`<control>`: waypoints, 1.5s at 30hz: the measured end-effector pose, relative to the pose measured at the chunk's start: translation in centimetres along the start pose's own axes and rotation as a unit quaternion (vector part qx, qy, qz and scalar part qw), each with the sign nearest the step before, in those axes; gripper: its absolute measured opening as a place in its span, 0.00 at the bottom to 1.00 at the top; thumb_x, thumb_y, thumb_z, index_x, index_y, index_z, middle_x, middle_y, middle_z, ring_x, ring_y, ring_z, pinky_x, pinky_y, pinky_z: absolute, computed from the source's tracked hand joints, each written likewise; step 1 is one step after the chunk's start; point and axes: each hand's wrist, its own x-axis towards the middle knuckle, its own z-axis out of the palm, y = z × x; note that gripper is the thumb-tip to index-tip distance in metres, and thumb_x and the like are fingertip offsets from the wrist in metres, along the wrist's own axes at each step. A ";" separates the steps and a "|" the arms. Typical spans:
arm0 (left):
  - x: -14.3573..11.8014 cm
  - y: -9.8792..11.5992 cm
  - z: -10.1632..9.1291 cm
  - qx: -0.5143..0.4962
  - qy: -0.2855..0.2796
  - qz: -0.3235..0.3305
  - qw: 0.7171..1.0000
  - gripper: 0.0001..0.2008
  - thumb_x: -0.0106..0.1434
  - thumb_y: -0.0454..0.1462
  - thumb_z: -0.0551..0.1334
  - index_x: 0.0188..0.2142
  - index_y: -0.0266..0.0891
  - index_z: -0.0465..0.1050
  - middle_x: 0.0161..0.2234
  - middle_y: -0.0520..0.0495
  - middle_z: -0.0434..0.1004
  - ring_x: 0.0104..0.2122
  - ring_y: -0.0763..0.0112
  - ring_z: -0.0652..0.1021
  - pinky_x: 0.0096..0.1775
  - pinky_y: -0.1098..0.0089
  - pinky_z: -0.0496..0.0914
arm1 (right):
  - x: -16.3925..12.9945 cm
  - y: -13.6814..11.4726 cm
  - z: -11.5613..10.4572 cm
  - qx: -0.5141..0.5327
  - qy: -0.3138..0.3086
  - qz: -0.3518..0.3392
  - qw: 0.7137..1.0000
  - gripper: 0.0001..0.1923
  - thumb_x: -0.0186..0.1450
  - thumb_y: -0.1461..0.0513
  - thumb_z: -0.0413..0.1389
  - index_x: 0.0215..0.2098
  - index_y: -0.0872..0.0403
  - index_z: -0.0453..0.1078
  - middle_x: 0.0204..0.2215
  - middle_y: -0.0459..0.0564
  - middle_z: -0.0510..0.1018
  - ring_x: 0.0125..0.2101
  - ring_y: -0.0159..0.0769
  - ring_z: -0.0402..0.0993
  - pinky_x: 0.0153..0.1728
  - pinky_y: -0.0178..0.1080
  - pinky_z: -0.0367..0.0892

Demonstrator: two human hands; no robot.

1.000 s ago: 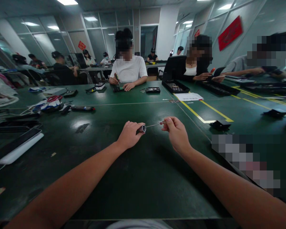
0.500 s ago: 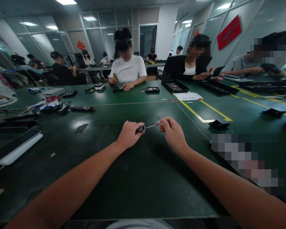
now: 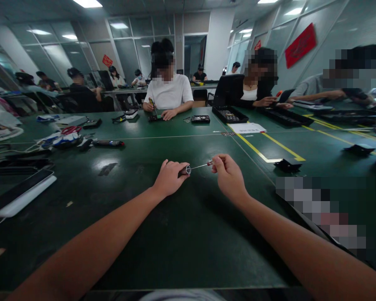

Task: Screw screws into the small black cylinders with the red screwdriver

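My left hand (image 3: 169, 177) is closed round a small dark cylinder (image 3: 187, 169) with a silvery ring at its end, which faces right. Most of the cylinder is hidden by the fingers. My right hand (image 3: 228, 173) pinches the reddish handle of a thin screwdriver (image 3: 202, 165). Its metal shaft points left, and the tip is at the ringed end of the cylinder; whether it goes inside, I cannot tell. Both hands are held over the green table (image 3: 181, 234).
A dark pen-shaped tool (image 3: 108, 143) and a tangle of tools lie at the left. A black-and-white device (image 3: 21, 192) is nearer on that side. Small black parts (image 3: 287, 165) and a black tray (image 3: 230, 113) are to the right. Co-workers sit across the table.
My right hand and the screwdriver have shifted very slightly right. The cylinder's ringed end has turned a little, while my left hand has stayed in place.
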 end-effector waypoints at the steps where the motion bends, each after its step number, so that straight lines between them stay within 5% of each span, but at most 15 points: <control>1: 0.0 -0.1 0.0 0.000 0.000 0.000 1.000 0.17 0.66 0.40 0.64 0.54 0.45 0.73 0.42 0.47 0.79 0.46 0.57 0.76 0.63 0.43 0.56 | 0.0 0.0 0.0 -0.007 0.003 0.001 1.000 0.14 0.71 0.52 0.47 0.38 0.51 0.68 0.27 0.47 0.75 0.29 0.38 0.72 0.34 0.42 0.64; 16: -0.1 0.0 -0.4 -0.004 0.005 -0.022 1.000 0.15 0.67 0.41 0.64 0.53 0.45 0.73 0.42 0.48 0.79 0.46 0.57 0.76 0.63 0.39 0.53 | 0.6 0.7 -0.3 -0.035 0.018 0.035 0.999 0.14 0.71 0.51 0.47 0.38 0.51 0.68 0.31 0.49 0.78 0.30 0.40 0.72 0.34 0.43 0.62; 21: 0.2 0.0 -0.9 -0.101 0.047 -0.065 0.992 0.11 0.66 0.40 0.63 0.46 0.40 0.74 0.44 0.44 0.77 0.44 0.59 0.76 0.52 0.55 0.70 | 0.7 0.6 -0.4 -0.028 0.024 0.044 0.998 0.15 0.71 0.51 0.48 0.38 0.51 0.68 0.30 0.49 0.77 0.30 0.40 0.72 0.34 0.43 0.63; 27: 1.7 -0.8 -0.9 -0.343 0.086 -0.170 0.920 0.19 0.67 0.39 0.59 0.56 0.41 0.65 0.45 0.43 0.76 0.40 0.65 0.79 0.46 0.62 0.73 | 0.8 1.0 -0.3 0.001 0.027 0.046 0.999 0.14 0.71 0.50 0.48 0.38 0.50 0.67 0.29 0.47 0.75 0.30 0.39 0.71 0.34 0.43 0.62; 30: 2.6 -0.9 -0.9 -0.464 0.082 -0.230 0.851 0.13 0.65 0.35 0.57 0.50 0.40 0.65 0.39 0.45 0.75 0.32 0.70 0.78 0.34 0.69 0.73 | 0.8 1.2 -0.3 0.011 0.025 0.047 0.999 0.14 0.71 0.50 0.48 0.38 0.50 0.67 0.28 0.46 0.73 0.29 0.39 0.70 0.33 0.42 0.62; 32: 3.0 -0.8 -1.1 -0.488 0.070 -0.260 0.830 0.10 0.63 0.34 0.59 0.44 0.40 0.66 0.32 0.49 0.72 0.27 0.72 0.75 0.29 0.73 0.70 | 0.9 1.2 -0.3 0.014 0.030 0.048 0.998 0.15 0.70 0.50 0.48 0.38 0.50 0.67 0.28 0.46 0.74 0.29 0.39 0.70 0.33 0.42 0.62; 35: 3.6 -0.6 -1.4 -0.453 0.008 -0.269 0.850 0.08 0.62 0.38 0.65 0.39 0.39 0.68 0.25 0.52 0.69 0.23 0.74 0.72 0.26 0.74 0.68 | 0.9 1.1 -0.4 0.015 0.033 0.049 0.998 0.15 0.70 0.49 0.48 0.38 0.50 0.68 0.29 0.47 0.74 0.30 0.39 0.70 0.33 0.42 0.62; 39: 4.3 -0.5 -1.5 -0.359 -0.079 -0.250 0.896 0.06 0.63 0.38 0.65 0.38 0.38 0.73 0.28 0.47 0.74 0.27 0.70 0.76 0.29 0.70 0.73 | 1.0 1.0 -0.5 0.019 0.035 0.056 0.998 0.15 0.70 0.49 0.48 0.39 0.50 0.68 0.29 0.47 0.74 0.30 0.39 0.71 0.33 0.42 0.63; 45: 5.8 -0.6 -0.6 -0.074 -0.146 -0.097 0.982 0.12 0.59 0.32 0.63 0.42 0.44 0.81 0.41 0.43 0.82 0.40 0.58 0.80 0.46 0.61 0.73 | 1.0 0.7 -0.5 0.026 0.039 0.063 0.997 0.16 0.69 0.48 0.49 0.38 0.50 0.68 0.28 0.47 0.74 0.29 0.40 0.70 0.33 0.42 0.62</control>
